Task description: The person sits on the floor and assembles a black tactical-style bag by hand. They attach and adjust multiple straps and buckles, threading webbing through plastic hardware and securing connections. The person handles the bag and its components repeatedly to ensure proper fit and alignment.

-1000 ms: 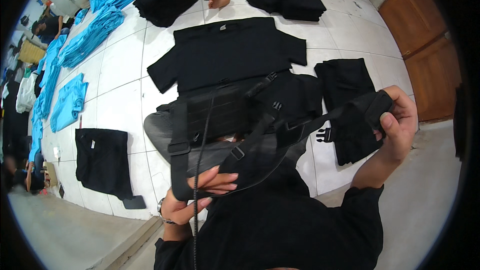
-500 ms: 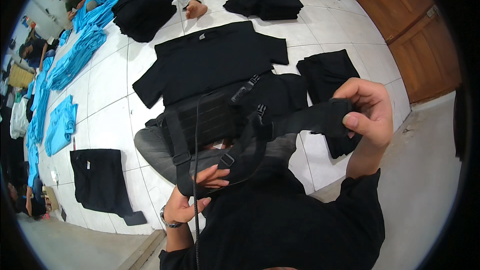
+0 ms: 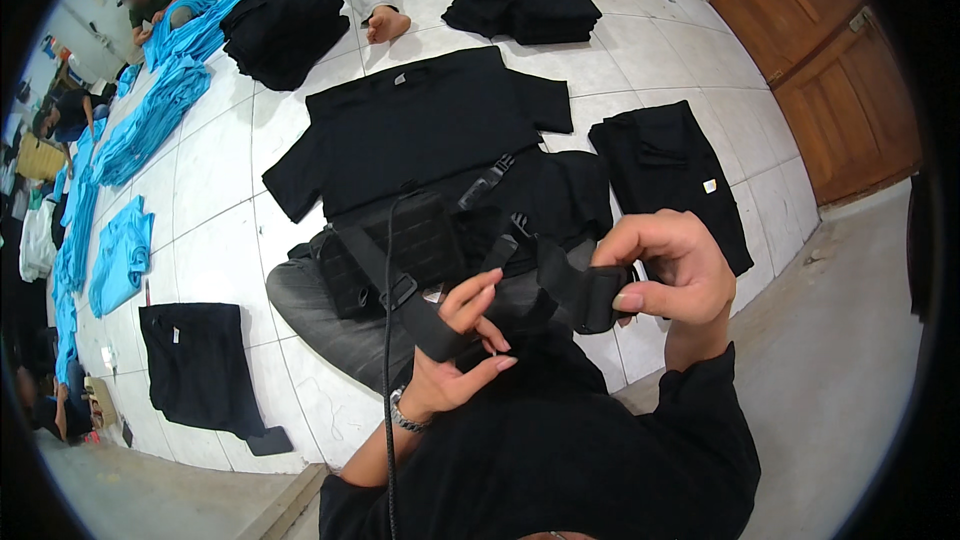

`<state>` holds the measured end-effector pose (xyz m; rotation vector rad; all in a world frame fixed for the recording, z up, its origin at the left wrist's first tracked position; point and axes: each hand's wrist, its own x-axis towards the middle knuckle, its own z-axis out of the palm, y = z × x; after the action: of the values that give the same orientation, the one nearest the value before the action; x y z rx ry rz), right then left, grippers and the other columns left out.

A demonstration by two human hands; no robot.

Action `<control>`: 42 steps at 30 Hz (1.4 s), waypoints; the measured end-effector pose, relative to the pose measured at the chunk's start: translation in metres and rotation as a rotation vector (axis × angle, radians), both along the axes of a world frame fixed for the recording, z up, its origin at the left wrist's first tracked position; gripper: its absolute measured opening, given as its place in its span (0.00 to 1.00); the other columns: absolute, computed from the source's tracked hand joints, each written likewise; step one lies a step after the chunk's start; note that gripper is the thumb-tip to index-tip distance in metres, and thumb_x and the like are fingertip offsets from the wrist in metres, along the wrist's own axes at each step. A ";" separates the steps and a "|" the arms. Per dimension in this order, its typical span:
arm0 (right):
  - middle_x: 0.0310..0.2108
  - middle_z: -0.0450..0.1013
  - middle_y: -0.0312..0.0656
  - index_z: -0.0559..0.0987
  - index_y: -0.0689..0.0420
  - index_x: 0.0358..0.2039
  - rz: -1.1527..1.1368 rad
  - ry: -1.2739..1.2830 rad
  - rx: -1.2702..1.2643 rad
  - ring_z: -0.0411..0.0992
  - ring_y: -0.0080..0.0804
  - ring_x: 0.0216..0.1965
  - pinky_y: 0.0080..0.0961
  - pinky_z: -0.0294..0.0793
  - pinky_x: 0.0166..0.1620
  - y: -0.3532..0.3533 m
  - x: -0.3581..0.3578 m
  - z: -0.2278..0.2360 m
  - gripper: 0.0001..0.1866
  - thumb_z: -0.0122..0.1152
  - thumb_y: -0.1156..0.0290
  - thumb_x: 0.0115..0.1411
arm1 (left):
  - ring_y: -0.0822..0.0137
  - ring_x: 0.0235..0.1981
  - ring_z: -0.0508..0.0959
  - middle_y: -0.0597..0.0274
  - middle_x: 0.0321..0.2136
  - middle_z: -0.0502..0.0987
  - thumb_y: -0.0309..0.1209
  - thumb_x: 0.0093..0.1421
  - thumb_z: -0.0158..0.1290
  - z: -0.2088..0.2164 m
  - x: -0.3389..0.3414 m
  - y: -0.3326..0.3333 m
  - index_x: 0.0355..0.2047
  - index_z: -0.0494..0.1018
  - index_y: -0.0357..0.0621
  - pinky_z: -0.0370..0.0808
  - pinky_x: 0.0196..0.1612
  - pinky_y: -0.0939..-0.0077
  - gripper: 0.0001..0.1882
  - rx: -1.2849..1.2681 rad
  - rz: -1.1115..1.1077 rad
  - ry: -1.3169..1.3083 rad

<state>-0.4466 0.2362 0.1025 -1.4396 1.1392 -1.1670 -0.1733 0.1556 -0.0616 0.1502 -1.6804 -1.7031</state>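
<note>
My right hand [image 3: 675, 270] pinches the end of a wide black strap [image 3: 601, 298] between thumb and fingers. My left hand [image 3: 450, 365] is open, thumb and fingers apart, with a black strap loop lying across its back near the knuckles. That loop runs up through a slide buckle [image 3: 401, 290] to a black pouch [image 3: 428, 252] with rows of webbing, which rests on my crossed legs. Two dark side-release buckles [image 3: 487, 180] lie beyond it. A thin black cord hangs down past my left hand.
A black T-shirt [image 3: 430, 125] lies spread ahead on the tiles, with folded black garments [image 3: 660, 150] to its right and another [image 3: 200, 360] at the left. Black stacks [image 3: 525, 0] stand farther off. Blue cloth [image 3: 150, 120] and other people are at far left; a wooden door [image 3: 830, 90] is at right.
My right hand has come left and down with the strap end, nearer my left hand. My left hand has risen slightly to the right, its fingers lifted from the strap's lower part.
</note>
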 end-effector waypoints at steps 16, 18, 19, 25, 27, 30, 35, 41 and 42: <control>0.34 0.83 0.44 0.80 0.64 0.43 0.197 0.053 -0.003 0.85 0.30 0.34 0.22 0.80 0.37 0.007 0.011 -0.017 0.10 0.71 0.77 0.64 | 0.39 0.72 0.68 0.37 0.68 0.71 0.31 0.56 0.72 0.025 -0.038 -0.016 0.70 0.70 0.41 0.60 0.74 0.46 0.42 -0.293 0.167 0.121; 0.35 0.83 0.43 0.80 0.64 0.44 0.181 0.026 0.059 0.85 0.29 0.37 0.23 0.80 0.43 0.004 0.023 -0.026 0.10 0.71 0.78 0.64 | 0.38 0.73 0.67 0.38 0.68 0.71 0.31 0.56 0.72 0.024 -0.035 -0.016 0.70 0.70 0.42 0.59 0.74 0.43 0.41 -0.240 0.048 0.195; 0.35 0.83 0.43 0.80 0.64 0.45 0.178 0.029 0.100 0.84 0.29 0.38 0.24 0.80 0.45 0.001 0.027 -0.031 0.10 0.71 0.78 0.64 | 0.37 0.73 0.66 0.38 0.68 0.72 0.31 0.56 0.72 0.023 -0.032 -0.016 0.70 0.70 0.42 0.59 0.74 0.41 0.41 -0.208 -0.013 0.225; 0.37 0.84 0.43 0.82 0.64 0.45 0.115 -0.087 0.184 0.82 0.25 0.35 0.23 0.81 0.43 -0.001 0.041 -0.055 0.12 0.74 0.76 0.64 | 0.51 0.54 0.81 0.44 0.53 0.80 0.35 0.54 0.76 0.012 -0.016 -0.019 0.64 0.75 0.38 0.74 0.62 0.54 0.39 -0.175 0.017 0.139; 0.38 0.84 0.43 0.83 0.65 0.46 0.112 -0.148 0.210 0.81 0.23 0.34 0.22 0.80 0.40 0.000 0.044 -0.061 0.11 0.72 0.77 0.65 | 0.55 0.50 0.82 0.45 0.51 0.80 0.36 0.52 0.77 0.011 -0.011 -0.018 0.62 0.76 0.36 0.78 0.55 0.61 0.39 -0.167 0.037 0.108; 0.38 0.84 0.42 0.83 0.65 0.47 0.105 -0.244 0.223 0.81 0.21 0.34 0.19 0.79 0.36 0.001 0.048 -0.068 0.10 0.70 0.77 0.67 | 0.57 0.48 0.82 0.46 0.49 0.81 0.37 0.51 0.78 0.013 -0.006 -0.020 0.61 0.77 0.34 0.79 0.50 0.66 0.38 -0.174 0.040 0.098; 0.38 0.83 0.42 0.83 0.66 0.48 0.098 -0.321 0.218 0.80 0.19 0.33 0.18 0.79 0.35 0.002 0.056 -0.076 0.10 0.68 0.77 0.68 | 0.57 0.47 0.82 0.47 0.49 0.81 0.37 0.51 0.78 0.013 -0.003 -0.018 0.59 0.78 0.34 0.79 0.50 0.66 0.38 -0.129 0.046 0.115; 0.37 0.83 0.40 0.83 0.66 0.46 0.120 -0.358 0.275 0.79 0.19 0.34 0.17 0.79 0.36 0.002 0.056 -0.074 0.08 0.68 0.77 0.68 | 0.58 0.46 0.82 0.47 0.48 0.81 0.37 0.52 0.78 0.011 -0.002 -0.015 0.58 0.78 0.33 0.79 0.49 0.66 0.37 -0.104 0.025 0.129; 0.37 0.82 0.40 0.83 0.66 0.45 0.123 -0.351 0.295 0.79 0.19 0.34 0.17 0.79 0.37 0.002 0.056 -0.073 0.07 0.68 0.78 0.68 | 0.58 0.45 0.82 0.47 0.48 0.81 0.37 0.52 0.77 0.012 -0.001 -0.015 0.59 0.78 0.33 0.79 0.49 0.67 0.36 -0.109 0.022 0.109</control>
<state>-0.3905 0.2379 0.0290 -1.0176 0.9183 -1.0644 -0.1746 0.1406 -0.0496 0.0240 -1.6792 -1.5708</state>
